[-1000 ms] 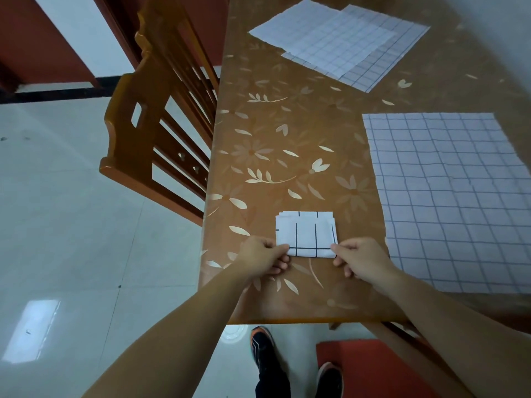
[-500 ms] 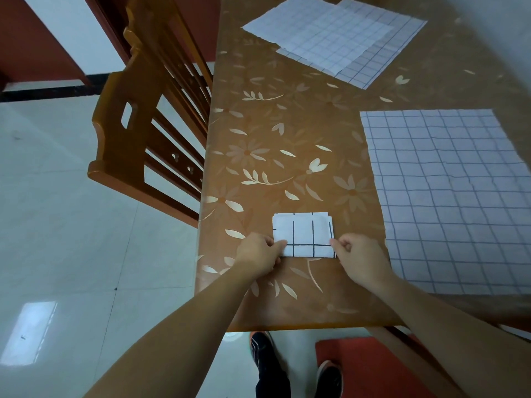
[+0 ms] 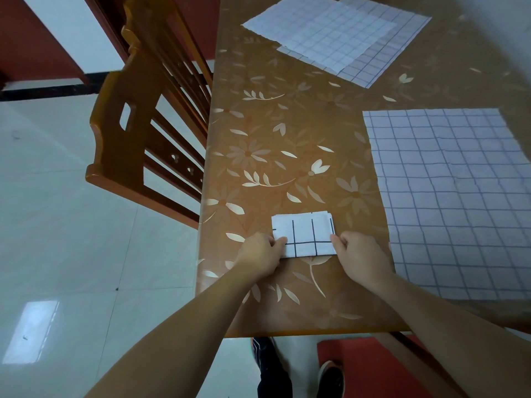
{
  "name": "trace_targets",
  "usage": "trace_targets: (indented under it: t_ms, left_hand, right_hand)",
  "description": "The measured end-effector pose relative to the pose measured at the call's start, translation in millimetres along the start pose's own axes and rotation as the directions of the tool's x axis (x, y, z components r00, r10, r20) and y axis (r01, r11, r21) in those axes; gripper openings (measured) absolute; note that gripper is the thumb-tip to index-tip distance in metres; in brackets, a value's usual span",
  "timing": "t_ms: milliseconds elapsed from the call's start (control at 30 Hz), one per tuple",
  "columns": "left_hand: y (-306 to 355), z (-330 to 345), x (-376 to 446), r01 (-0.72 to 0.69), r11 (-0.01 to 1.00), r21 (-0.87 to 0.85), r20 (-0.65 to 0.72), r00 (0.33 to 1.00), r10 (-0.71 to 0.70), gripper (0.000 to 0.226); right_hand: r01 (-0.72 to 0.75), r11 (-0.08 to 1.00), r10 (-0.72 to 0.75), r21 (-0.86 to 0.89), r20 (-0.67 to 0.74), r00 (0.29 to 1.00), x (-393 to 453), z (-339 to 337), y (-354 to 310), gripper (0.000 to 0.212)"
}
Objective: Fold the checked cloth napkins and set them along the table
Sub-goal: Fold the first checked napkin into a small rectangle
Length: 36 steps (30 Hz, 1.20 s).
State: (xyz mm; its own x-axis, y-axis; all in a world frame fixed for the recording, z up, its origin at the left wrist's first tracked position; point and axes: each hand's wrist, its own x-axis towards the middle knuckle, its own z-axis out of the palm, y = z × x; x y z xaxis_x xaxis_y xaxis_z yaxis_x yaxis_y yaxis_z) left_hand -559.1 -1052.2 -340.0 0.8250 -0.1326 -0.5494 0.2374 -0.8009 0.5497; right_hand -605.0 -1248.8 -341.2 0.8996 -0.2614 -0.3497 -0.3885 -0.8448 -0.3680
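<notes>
A small folded checked napkin (image 3: 304, 234), white with dark lines, lies flat near the front left of the table (image 3: 287, 139). My left hand (image 3: 263, 254) pinches its near left corner. My right hand (image 3: 356, 254) pinches its near right corner. A large unfolded checked napkin (image 3: 454, 196) lies spread flat to the right, apart from the folded one. At the far end, two more unfolded checked napkins (image 3: 336, 35) lie overlapped.
The table carries a glossy brown cover with pale flower and leaf prints. A wooden chair (image 3: 149, 124) stands pushed against the table's left edge. White tiled floor lies to the left. A red seat (image 3: 367, 366) and my shoes show below the front edge.
Both hands have stayed on the folded napkin's near corners and nudged it a little farther from the front edge. The other napkins have not moved.
</notes>
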Motion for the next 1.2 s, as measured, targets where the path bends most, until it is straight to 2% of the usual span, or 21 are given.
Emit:
trace_targets:
  t_ms: [133,267,367,433,500,533,567,600,633,667,767,833,867,933,967,1067,1200]
  left_hand:
    - [-4,-1,-1,-0.026,0.998,0.058,0.029,0.999,0.025,0.047]
    - [-1,-2,2,-0.035,0.994,0.099,0.053,0.998,0.03,0.045]
    - [1,-2,4,-0.028,0.994,0.106,0.052,0.998,0.023,0.044]
    - [3,-4,1,-0.031,0.976,0.216,0.026,0.999,0.026,0.042]
    - [3,-4,-2,-0.069,0.912,0.405,-0.108,0.987,0.122,0.036]
    - [3,-2,-3,-0.13,0.868,0.48,-0.196,0.948,0.251,0.032]
    - [3,2,-4,-0.238,0.811,0.535,-0.266,0.863,0.429,0.026]
    - [3,9,-2,-0.338,0.732,0.592,-0.274,0.769,0.578,0.024]
    - [4,16,0,-0.414,0.659,0.629,-0.235,0.706,0.668,0.029]
    - [4,23,5,-0.452,0.608,0.652,-0.155,0.706,0.691,0.042]
    - [6,34,14,-0.413,0.581,0.701,0.052,0.842,0.536,0.072]
    - [0,38,18,-0.402,0.606,0.687,0.056,0.86,0.507,0.075]
    - [-1,39,19,-0.402,0.613,0.68,0.052,0.861,0.506,0.075]
    - [-4,41,20,-0.411,0.597,0.689,0.082,0.863,0.499,0.072]
    - [-4,42,21,-0.42,0.584,0.694,0.101,0.861,0.499,0.07]
    - [-3,42,20,-0.426,0.579,0.695,0.104,0.857,0.505,0.071]
    - [-7,38,24,-0.404,0.602,0.689,0.054,0.857,0.513,0.074]
  right_hand:
    - [0.009,1.0,-0.009,0.025,-0.022,1.0,5,-2,1,0.044]
    - [0.049,0.991,-0.041,0.126,-0.062,0.997,5,1,4,0.046]
    - [0.057,0.993,-0.055,0.1,-0.031,0.998,5,4,9,0.043]
    - [0.039,0.997,-0.037,0.069,-0.024,0.999,6,6,9,0.042]
    - [0.029,0.999,-0.028,0.038,-0.027,0.999,6,7,9,0.042]
    - [0.028,0.999,-0.027,0.019,-0.03,0.999,6,6,8,0.042]
    - [0.028,1.0,-0.028,0.002,-0.033,0.999,6,6,8,0.042]
    - [0.031,0.999,-0.031,-0.009,-0.04,0.999,6,5,8,0.043]
    - [0.034,0.999,-0.034,-0.017,-0.042,0.999,6,4,7,0.044]
    - [0.033,0.999,-0.034,-0.028,-0.037,0.999,5,3,7,0.044]
    - [0.052,0.988,-0.06,-0.143,-0.051,0.997,4,0,5,0.036]
    - [0.204,0.948,-0.257,-0.244,-0.213,0.943,2,1,2,0.027]
    - [0.297,0.916,-0.365,-0.268,-0.253,0.896,0,3,-4,0.036]
    - [0.465,0.853,-0.508,-0.239,-0.173,0.844,0,16,-21,0.062]
    - [0.494,0.845,-0.522,-0.205,-0.112,0.846,0,25,-30,0.072]
    - [0.425,0.893,-0.432,-0.149,-0.017,0.902,7,43,-41,0.086]
    - [0.403,0.869,-0.411,-0.288,0.035,0.911,19,38,-11,0.084]
